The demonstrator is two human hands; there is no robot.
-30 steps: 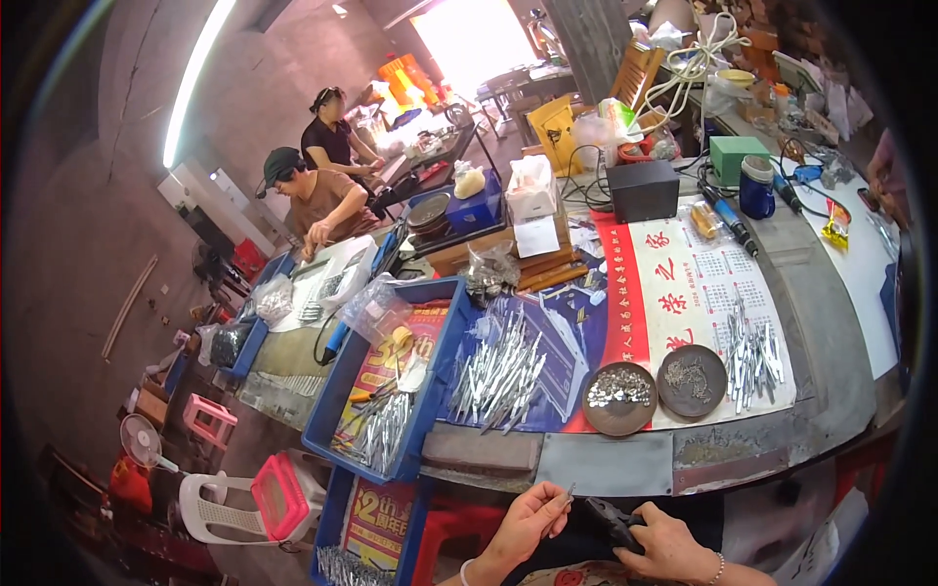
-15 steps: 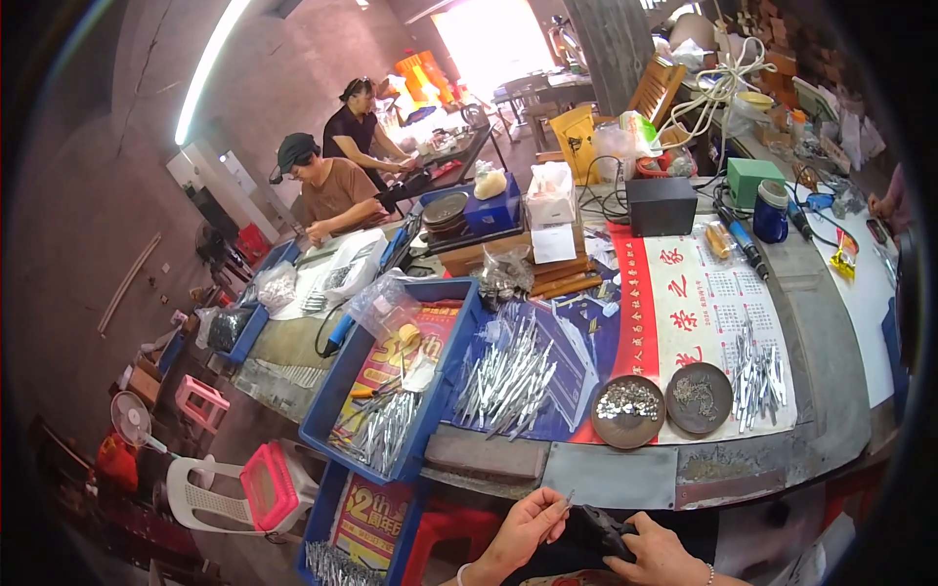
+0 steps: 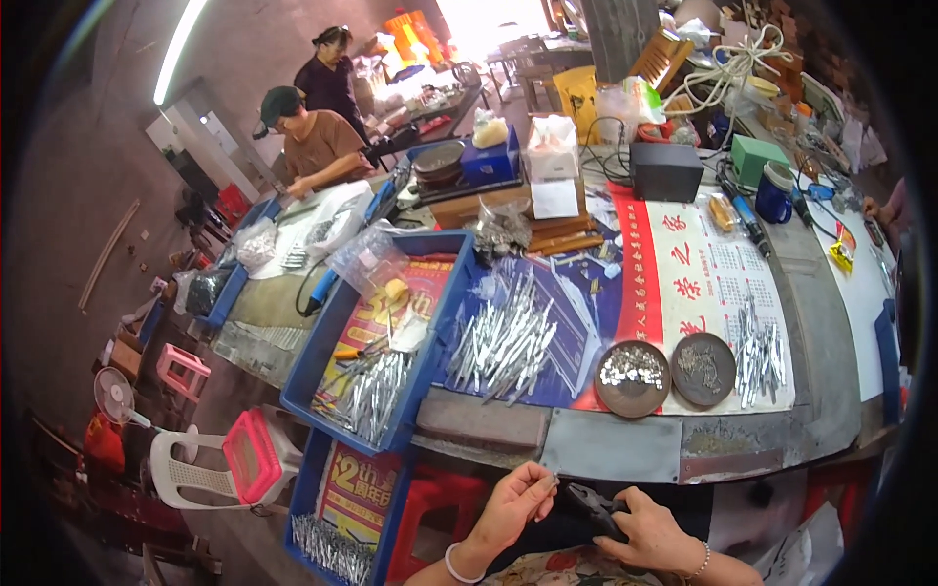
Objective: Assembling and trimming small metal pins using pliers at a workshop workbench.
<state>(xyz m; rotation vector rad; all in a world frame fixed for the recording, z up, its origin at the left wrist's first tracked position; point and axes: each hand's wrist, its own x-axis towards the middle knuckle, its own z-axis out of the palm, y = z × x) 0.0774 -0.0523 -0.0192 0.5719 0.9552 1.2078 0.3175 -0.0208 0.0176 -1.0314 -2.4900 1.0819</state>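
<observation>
Just beyond my lap, near the table's front edge, my left hand (image 3: 518, 506) pinches a small thin metal piece (image 3: 555, 479) between thumb and fingertips. My right hand (image 3: 647, 533) is wrapped around black-handled pliers (image 3: 590, 502), whose jaws point toward that piece. The pliers and the metal piece look slightly apart. On the table ahead are two round brown dishes: the left dish (image 3: 633, 411) holds shiny silver bits, the right dish (image 3: 705, 401) darker small pieces. Slender silver metal strips (image 3: 503, 337) lie heaped on a blue sheet, and another strip pile (image 3: 759, 354) sits right of the dishes.
A blue tray (image 3: 295, 389) with strips and bags stands at the left, above a lower blue tray (image 3: 296, 523). Behind are a black box (image 3: 665, 172), a green box (image 3: 760, 159) and a blue jar (image 3: 774, 198). Two people (image 3: 318, 146) are at the far left.
My view has shifted, so the table and both hands appear higher in the picture. The pliers and the metal piece stay in my hands. The far standing person is more upright.
</observation>
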